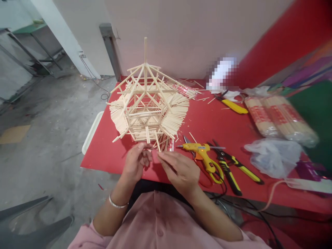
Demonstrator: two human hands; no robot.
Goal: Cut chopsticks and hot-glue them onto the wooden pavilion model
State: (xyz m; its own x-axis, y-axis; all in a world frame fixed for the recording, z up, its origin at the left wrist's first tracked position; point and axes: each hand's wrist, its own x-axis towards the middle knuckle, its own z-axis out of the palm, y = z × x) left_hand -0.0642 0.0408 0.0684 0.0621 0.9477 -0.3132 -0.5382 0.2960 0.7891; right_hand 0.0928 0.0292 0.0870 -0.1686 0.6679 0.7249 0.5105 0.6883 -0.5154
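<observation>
A pagoda-like frame of thin wooden sticks (145, 91) stands on the red-covered table, with fanned rows of sticks forming its lower roof on both sides. My right hand (180, 169) pinches a wooden stick (158, 141), which points up and away toward the model's front edge. My left hand (137, 159) is curled close by, its thumb and fingertips drawn together at the lower ends of a pair of short sticks (147, 135). Whether the left fingers grip these sticks or only touch them is unclear. Loose sticks lie under the model's front, partly hidden by my hands.
Right of my hands lie a yellow glue gun (201, 150) and black-and-yellow pliers (228, 169). Farther back are a yellow-handled cutter (234, 106) and wrapped stick bundles (282, 117). A crumpled plastic bag (273, 155) sits near the right edge. Cables hang below the table's front edge.
</observation>
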